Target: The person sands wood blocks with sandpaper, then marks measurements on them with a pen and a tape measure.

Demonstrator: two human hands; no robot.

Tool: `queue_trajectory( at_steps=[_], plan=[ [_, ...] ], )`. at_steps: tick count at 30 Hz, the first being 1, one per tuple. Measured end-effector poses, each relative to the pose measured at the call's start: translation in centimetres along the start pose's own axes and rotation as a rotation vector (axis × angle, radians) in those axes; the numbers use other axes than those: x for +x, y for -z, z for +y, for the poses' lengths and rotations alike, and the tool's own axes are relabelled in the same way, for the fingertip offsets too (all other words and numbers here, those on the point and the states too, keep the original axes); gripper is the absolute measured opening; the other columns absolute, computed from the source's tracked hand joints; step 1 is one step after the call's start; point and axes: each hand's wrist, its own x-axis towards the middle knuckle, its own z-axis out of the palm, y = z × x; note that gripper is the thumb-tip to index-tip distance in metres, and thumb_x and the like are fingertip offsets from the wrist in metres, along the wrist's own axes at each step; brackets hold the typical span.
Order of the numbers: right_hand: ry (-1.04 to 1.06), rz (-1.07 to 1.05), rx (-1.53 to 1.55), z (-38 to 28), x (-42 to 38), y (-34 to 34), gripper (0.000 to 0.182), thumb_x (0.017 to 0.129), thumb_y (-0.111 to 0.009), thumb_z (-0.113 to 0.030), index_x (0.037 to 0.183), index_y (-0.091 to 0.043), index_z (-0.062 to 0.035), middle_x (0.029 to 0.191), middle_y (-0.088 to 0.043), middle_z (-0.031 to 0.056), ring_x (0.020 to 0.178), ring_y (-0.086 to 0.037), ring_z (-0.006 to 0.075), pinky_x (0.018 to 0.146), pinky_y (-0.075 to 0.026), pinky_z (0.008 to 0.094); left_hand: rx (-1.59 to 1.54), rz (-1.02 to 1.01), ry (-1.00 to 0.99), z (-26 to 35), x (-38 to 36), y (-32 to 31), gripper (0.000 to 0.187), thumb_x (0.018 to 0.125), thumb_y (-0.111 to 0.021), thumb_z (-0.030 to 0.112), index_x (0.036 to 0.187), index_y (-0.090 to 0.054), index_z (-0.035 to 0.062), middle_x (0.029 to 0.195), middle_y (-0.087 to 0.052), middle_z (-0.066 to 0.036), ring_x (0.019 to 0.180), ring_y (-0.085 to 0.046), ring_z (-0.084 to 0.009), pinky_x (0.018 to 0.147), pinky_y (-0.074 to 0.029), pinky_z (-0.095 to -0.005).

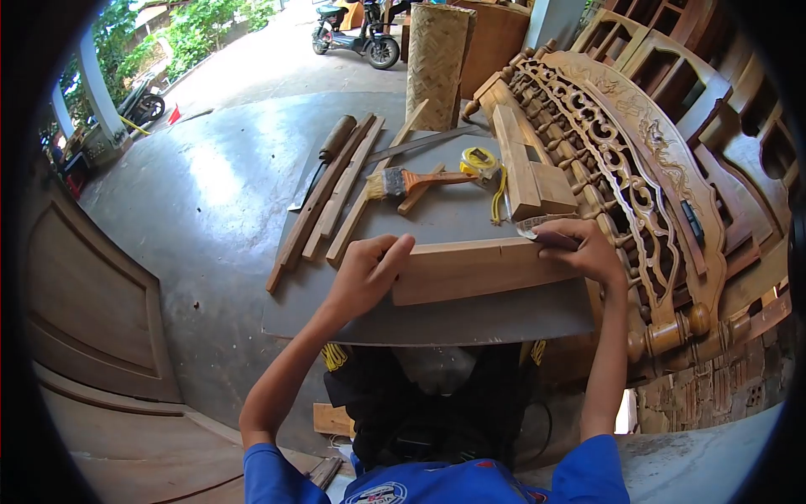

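Observation:
A flat wooden board (487,275) stands on its long edge at the front of the low work table (520,311). My left hand (368,273) is closed around the board's left end, thumb along the top. At the other end my right hand (589,248) pinches a folded piece of sandpaper (531,225) with a printed pale back, against the board's top edge. Behind the board lie a paintbrush (420,180) with an orange handle, a yellow tape measure (480,162) and a small wood strip. To their right is a block of wood (537,181).
Several wood strips (323,197) and a wooden-handled chisel (337,139) lie at the table's left. A carved wooden bed panel (638,160) leans close on the right. Wooden door panels (92,294) are at the left. A motorbike (361,38) stands far back.

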Motion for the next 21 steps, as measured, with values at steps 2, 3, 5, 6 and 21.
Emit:
queue_trajectory(
  at_steps=[2, 3, 5, 6, 21],
  plan=[
    [0.040, 0.012, 0.055, 0.6, 0.3, -0.7, 0.032, 0.068, -0.070, -0.003, 0.099, -0.064, -0.0033, 0.098, -0.064, 0.0072, 0.092, -0.058, 0.0141, 0.084, -0.044, 0.0267, -0.078, 0.060, 0.109, -1.5, 0.1, -0.1, 0.053, 0.093, -0.041, 0.040, 0.060, -0.046, -0.0015, 0.051, -0.041, 0.001, 0.050, -0.039, -0.0055, 0.046, -0.034, -0.0253],
    [0.049, 0.017, 0.082, 1.2, 0.5, -1.3, 0.031, 0.068, -0.071, -0.005, 0.098, -0.064, -0.0034, 0.097, -0.064, 0.0068, 0.090, -0.059, 0.0132, 0.083, -0.045, 0.0263, -0.115, 0.084, 0.184, -1.4, 0.2, 0.1, 0.054, 0.093, -0.040, 0.041, 0.058, -0.045, -0.0007, 0.050, -0.039, 0.002, 0.050, -0.038, -0.0052, 0.045, -0.033, -0.0251],
    [0.017, 0.048, 0.124, 1.7, 0.4, -2.0, 0.027, 0.069, -0.071, -0.007, 0.095, -0.065, -0.0037, 0.096, -0.065, 0.0073, 0.090, -0.059, 0.0140, 0.082, -0.046, 0.0268, -0.252, 0.094, 0.314, -0.5, -0.2, 0.0, 0.056, 0.093, -0.039, 0.042, 0.054, -0.040, 0.0021, 0.049, -0.034, 0.004, 0.049, -0.031, -0.0039, 0.043, -0.028, -0.0248],
    [0.088, 0.082, 0.067, 1.8, 0.3, -2.2, 0.027, 0.069, -0.071, -0.008, 0.095, -0.065, -0.0035, 0.096, -0.065, 0.0080, 0.090, -0.060, 0.0158, 0.082, -0.046, 0.0272, -0.211, 0.094, 0.270, -0.6, -0.3, 0.1, 0.056, 0.093, -0.039, 0.042, 0.053, -0.040, 0.0022, 0.049, -0.034, 0.005, 0.049, -0.031, -0.0038, 0.043, -0.028, -0.0248],
    [0.293, 0.599, -0.684, 2.2, -0.7, -3.7, 0.056, 0.088, -0.040, -0.038, 0.135, -0.031, -0.0080, 0.141, -0.023, 0.0165, 0.129, -0.022, 0.0342, 0.105, -0.015, 0.0438, 0.276, -0.053, -0.309, 0.4, -0.1, 1.0, 0.046, 0.064, -0.077, 0.025, 0.097, -0.059, -0.0016, 0.086, -0.060, -0.010, 0.077, -0.058, -0.0197, 0.071, -0.047, -0.0284]
  ],
)
